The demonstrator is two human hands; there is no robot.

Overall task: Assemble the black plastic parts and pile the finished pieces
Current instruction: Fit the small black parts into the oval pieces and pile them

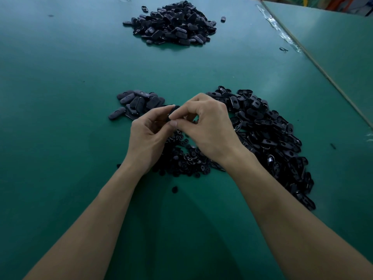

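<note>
- Green table point(60, 118) carries all stock, sorted into separate heaps.
- My left hand point(149, 136) and right hand point(205, 126) meet above it, both pinching one black part point(174, 111) between thumb and fingertips; its exact form is hidden by my fingers.
- Just beyond and left of the black part: small pile point(139, 103) of closed oval pieces.
- Right of the black part: long heap of open shells point(268, 138).
- Below the black part, nearer me: small round inserts point(185, 158), partly under my wrists; one stray insert point(174, 189) lies apart, nearer still.
- Far beyond the black part: large pile point(171, 23) of oval pieces.
</note>
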